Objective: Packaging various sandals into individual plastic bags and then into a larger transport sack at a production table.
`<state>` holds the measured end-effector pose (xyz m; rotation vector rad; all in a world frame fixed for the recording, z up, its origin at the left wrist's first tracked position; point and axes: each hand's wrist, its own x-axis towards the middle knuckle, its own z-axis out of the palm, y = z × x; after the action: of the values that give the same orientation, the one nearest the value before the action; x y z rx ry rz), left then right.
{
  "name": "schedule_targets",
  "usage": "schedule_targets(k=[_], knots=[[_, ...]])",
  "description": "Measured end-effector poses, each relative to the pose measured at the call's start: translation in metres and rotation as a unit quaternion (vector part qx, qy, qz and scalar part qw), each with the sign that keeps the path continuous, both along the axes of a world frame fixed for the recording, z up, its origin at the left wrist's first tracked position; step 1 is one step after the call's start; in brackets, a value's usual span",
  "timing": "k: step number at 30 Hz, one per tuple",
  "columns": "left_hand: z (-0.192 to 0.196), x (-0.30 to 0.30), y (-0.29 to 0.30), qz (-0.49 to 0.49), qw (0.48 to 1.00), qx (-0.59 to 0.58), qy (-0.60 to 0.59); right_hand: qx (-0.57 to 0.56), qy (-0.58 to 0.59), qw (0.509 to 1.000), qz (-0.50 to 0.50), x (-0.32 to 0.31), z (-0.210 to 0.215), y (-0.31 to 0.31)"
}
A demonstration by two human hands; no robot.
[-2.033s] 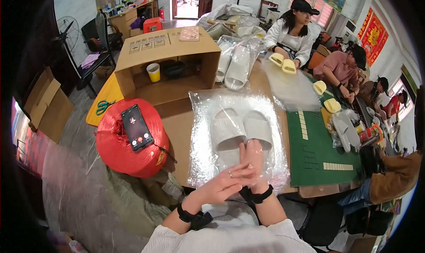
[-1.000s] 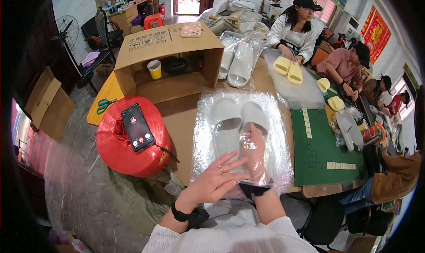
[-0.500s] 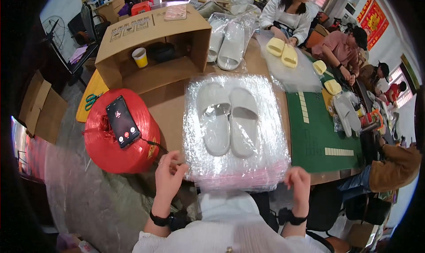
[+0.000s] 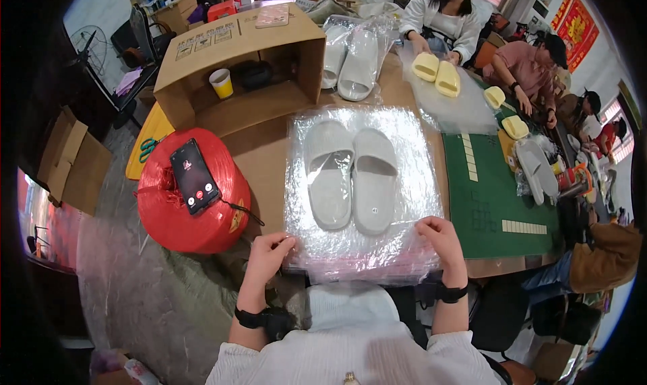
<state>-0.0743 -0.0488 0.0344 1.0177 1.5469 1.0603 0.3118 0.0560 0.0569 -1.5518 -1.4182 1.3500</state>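
We are bagging a pair of pale grey slippers (image 4: 350, 177), which lie side by side, toes away from us, on a stack of clear plastic bags (image 4: 360, 250) at the near edge of the table (image 4: 259, 152). Our left hand (image 4: 268, 253) pinches the stack's near left corner between thumb and fingers, a narrow grip on the film. Our right hand (image 4: 441, 240) curls over the near right corner and holds the plastic there too.

We judge the step to be gripping the bag at its near edge with the slippers in place. The next move would call for an even pull at both corners, so the thin film neither tears nor lets the slippers slide.

Glare on the plastic makes it hard to tell whether the slippers sit on top of the stack or already inside the top bag, and how many bags lie in it. To the left stands a red spool of twine (image 4: 192, 196) with a phone (image 4: 194, 176) resting on it. Beyond the slippers a cardboard box (image 4: 236, 68) lies open toward us.
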Motion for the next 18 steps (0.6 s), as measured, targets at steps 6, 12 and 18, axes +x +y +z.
schedule_targets(k=[6, 12, 18], knots=[[0.021, 0.005, 0.002, -0.015, 0.999, -0.043, 0.005, 0.012, 0.034, 0.999, -0.027, -0.003, 0.015, -0.002], [0.026, 0.018, 0.015, 0.026, 0.942, 0.322, 0.088, 0.221, 0.178, 0.956, -0.076, -0.008, 0.011, 0.008], [-0.022, 0.019, 0.013, -0.048, 0.908, 0.33, 0.254, 0.242, 0.097, 0.965, -0.036, 0.005, -0.023, 0.009]])
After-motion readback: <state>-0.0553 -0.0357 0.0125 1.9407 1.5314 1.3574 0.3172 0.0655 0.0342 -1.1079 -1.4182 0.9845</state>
